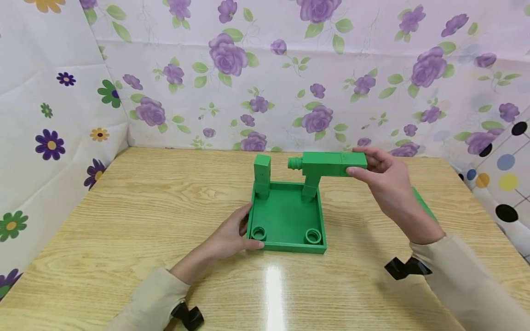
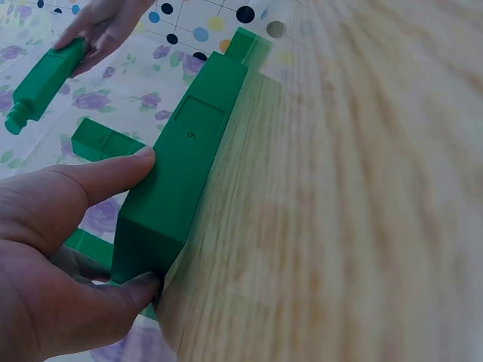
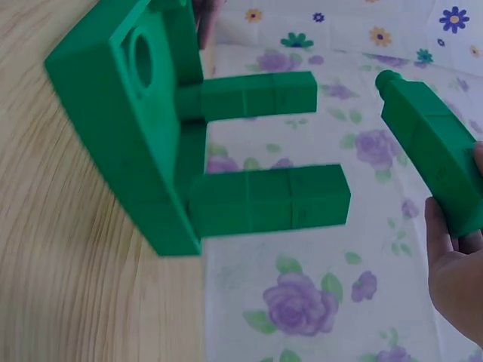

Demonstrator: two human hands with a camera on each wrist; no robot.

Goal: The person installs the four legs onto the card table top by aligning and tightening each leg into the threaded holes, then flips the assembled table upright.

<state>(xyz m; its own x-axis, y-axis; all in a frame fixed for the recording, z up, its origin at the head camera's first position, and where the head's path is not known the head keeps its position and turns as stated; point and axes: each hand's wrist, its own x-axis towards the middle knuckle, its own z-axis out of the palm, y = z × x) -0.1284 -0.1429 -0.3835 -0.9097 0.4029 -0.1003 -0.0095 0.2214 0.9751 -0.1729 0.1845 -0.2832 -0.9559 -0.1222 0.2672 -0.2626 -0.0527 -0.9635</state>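
A square green tray [image 1: 285,216] with a low rim stands on the table. My left hand [image 1: 225,236] grips its front left corner, the thumb lying along the front rim. Two square green posts rise from its back corners, a left post [image 1: 262,172] and a right post [image 1: 311,187]. Threaded round sockets [image 1: 313,236] show in both front corners. My right hand [image 1: 391,184] holds a third green post [image 1: 331,164] by one end, sideways in the air. Its threaded tip points left, and in the right wrist view this post [image 3: 434,143] is apart from the standing ones.
On the right of the table lies another green piece [image 1: 424,204], partly hidden behind the right wrist. Wood-grain tabletop [image 1: 165,207] spreads around the tray. Flowered cloth [image 1: 281,92] hangs at the back, and a dotted cloth [image 1: 505,179] at the right.
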